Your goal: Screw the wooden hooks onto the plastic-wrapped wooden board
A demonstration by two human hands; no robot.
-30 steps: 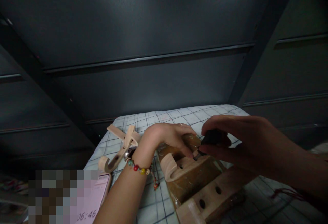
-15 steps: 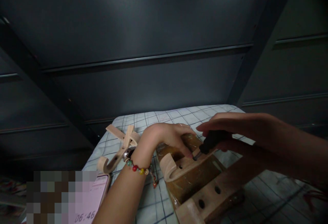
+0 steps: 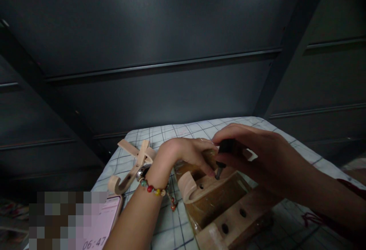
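My right hand (image 3: 254,152) is closed round the black handle of a screwdriver (image 3: 225,150). The screwdriver leans slightly, its metal tip at a hole in a light wooden piece with a curled end (image 3: 187,187). My left hand (image 3: 185,152) bends over this piece, thumb pressed beside the tip and fingers over the far side. Beneath lies a brown block wrapped in clear film or tape (image 3: 210,204). Closer to me, a second wooden piece (image 3: 234,219) with two dark holes crosses the block. Whether a screw sits under the tip is hidden.
More curled wooden pieces (image 3: 128,179) lie left of my left wrist. A phone (image 3: 100,223) showing a timer is at the lower left, partly blurred out. Everything rests on a checked cloth (image 3: 171,129), with a dark panelled wall (image 3: 177,93) behind it.
The screwdriver has swung from a low slant to nearly upright, my right hand shifting left and its wrist turning. My left hand stays in place. The phone's timer has advanced one second.
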